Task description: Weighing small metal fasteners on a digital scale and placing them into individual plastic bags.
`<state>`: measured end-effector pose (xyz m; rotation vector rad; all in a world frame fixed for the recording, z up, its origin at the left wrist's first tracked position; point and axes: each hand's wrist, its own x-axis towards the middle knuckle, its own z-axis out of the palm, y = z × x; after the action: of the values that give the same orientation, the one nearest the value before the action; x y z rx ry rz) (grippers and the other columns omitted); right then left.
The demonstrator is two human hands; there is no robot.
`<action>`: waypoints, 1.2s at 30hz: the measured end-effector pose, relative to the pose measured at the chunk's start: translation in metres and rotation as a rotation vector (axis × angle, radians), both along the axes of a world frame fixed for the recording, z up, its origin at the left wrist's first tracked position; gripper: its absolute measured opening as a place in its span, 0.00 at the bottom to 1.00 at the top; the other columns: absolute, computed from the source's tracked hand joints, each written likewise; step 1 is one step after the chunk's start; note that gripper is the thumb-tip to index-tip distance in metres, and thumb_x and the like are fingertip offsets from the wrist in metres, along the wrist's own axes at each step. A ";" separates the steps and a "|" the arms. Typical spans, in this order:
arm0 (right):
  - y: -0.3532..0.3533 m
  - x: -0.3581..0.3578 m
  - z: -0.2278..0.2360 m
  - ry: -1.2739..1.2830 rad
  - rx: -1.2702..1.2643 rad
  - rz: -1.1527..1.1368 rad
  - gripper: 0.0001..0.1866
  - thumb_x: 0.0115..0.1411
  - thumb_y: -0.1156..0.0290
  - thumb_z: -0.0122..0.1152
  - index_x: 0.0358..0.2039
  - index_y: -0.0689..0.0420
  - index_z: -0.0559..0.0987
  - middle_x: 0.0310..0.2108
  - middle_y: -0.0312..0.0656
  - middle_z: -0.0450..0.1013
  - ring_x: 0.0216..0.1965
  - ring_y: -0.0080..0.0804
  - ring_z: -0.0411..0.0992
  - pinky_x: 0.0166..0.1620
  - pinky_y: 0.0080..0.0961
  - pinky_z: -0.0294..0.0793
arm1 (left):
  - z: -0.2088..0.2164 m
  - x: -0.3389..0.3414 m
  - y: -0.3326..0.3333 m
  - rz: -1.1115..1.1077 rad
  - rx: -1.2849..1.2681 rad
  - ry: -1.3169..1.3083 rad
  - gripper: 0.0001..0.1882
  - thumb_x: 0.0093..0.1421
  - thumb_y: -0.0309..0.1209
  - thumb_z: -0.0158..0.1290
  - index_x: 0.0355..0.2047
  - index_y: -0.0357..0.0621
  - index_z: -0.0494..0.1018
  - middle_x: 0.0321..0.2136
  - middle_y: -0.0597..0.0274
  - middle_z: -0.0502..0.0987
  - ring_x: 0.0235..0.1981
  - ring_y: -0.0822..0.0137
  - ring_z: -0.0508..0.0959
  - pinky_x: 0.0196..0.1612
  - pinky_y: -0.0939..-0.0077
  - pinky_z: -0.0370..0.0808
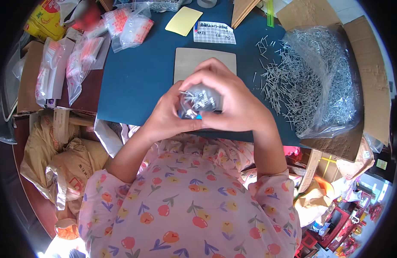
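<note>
Hands: your left hand (166, 112) and right hand (239, 101) curl around a clear bag of fasteners (203, 99).
Tabletop (134, 86): blue, heaped fasteners (293, 86) right.
Room: brown sacks (76, 163), near left.

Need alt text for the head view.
Left hand and right hand hold a small clear bag of metal fasteners over a blue table. At right, loose fasteners lie by an open cardboard box holding many more; plastic packets lie upper left.
</note>
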<state>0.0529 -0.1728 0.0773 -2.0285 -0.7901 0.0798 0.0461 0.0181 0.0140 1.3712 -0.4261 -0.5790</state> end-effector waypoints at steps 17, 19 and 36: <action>-0.033 -0.018 -0.060 -0.057 -0.277 -0.497 0.37 0.43 0.63 0.72 0.54 0.52 0.67 0.56 0.46 0.63 0.64 0.48 0.52 0.61 0.41 0.51 | -0.003 0.005 -0.007 0.181 -0.025 -0.357 0.29 0.44 0.15 0.61 0.46 0.41 0.63 0.32 0.66 0.68 0.33 0.75 0.70 0.39 0.81 0.66; -0.030 -0.024 -0.053 -0.128 -0.221 -0.442 0.37 0.43 0.63 0.71 0.55 0.51 0.67 0.57 0.46 0.62 0.64 0.50 0.51 0.61 0.42 0.51 | 0.001 0.001 0.000 0.144 -0.059 -0.347 0.29 0.45 0.17 0.62 0.47 0.41 0.63 0.32 0.67 0.68 0.34 0.77 0.70 0.39 0.82 0.67; -0.010 -0.074 -0.015 -0.110 0.077 -0.427 0.14 0.44 0.73 0.69 0.34 0.55 0.78 0.28 0.35 0.72 0.37 0.34 0.69 0.40 0.25 0.64 | -0.001 -0.043 0.002 -0.187 0.024 -0.004 0.14 0.55 0.21 0.57 0.42 0.39 0.71 0.33 0.65 0.76 0.32 0.78 0.75 0.35 0.83 0.72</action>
<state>-0.0207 -0.1830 0.0619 -2.0978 -0.4039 -0.3025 0.0034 0.0204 0.0128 1.3642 -0.5558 -0.7367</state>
